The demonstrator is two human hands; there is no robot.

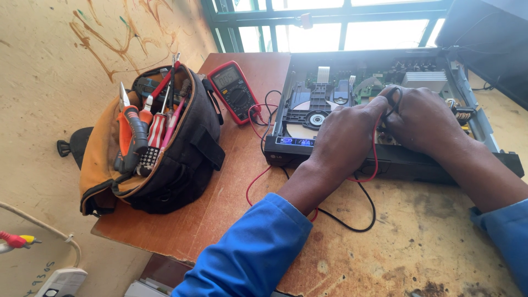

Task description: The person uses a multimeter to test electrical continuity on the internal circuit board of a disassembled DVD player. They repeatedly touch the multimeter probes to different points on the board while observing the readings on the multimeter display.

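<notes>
Both hands clamped on probes inside the open disc player, centre-right of frame — left hand red lead, right hand black — I'd worry a slipped tip shorts adjacent board pins.

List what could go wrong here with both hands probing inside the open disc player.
The front display glows, so the disc player seems powered: a slip by the left hand or right hand might short the board. The red lead and black lead loop by the forearms and may snag, dragging the multimeter.
</notes>
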